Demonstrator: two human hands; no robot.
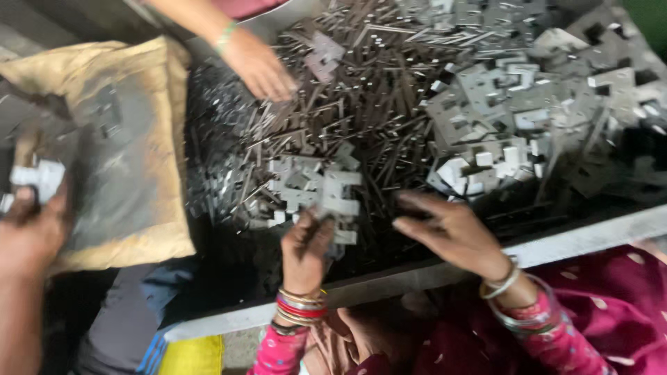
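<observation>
The left hand pinches a stack of pale E-shaped metal stampings at the near edge of the heap of thin metal strips on the tabletop, while the right hand hovers just beside, fingers spread, holding nothing, and a co-worker's hand reaches into the far side.

Motion blur softens the heap of metal stampings; single pieces cannot be separated. The co-worker's hand is cut off at the top edge, another hand at the left edge.
</observation>
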